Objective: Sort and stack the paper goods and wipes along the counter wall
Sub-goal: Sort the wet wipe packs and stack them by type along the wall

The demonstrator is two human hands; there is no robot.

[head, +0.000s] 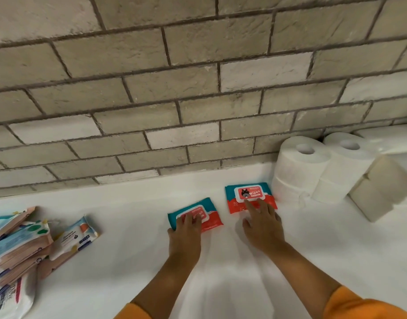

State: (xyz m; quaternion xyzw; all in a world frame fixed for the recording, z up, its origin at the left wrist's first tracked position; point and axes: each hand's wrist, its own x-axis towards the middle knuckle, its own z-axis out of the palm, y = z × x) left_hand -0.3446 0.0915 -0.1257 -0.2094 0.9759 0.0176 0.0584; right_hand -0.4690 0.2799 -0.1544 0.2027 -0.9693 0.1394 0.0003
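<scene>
Two teal-and-red wipes packs lie flat on the white counter (133,245). My left hand (185,233) grips the near left edge of the left wipes pack (209,215), thumb at its side and fingers curled over its top. My right hand (262,224) rests with straight fingers on the front of the right wipes pack (246,192), which lies next to the toilet rolls. White toilet rolls (301,164) stand stacked in twos against the brick wall, with a second stack (343,162) beside them.
A beige paper roll (380,187) lies tilted at the right. At the left edge, a loose heap of wipes and tissue packs (20,245) sprawls, one white and blue pack (75,238) leaning off it. The brick wall (174,88) bounds the counter at the back.
</scene>
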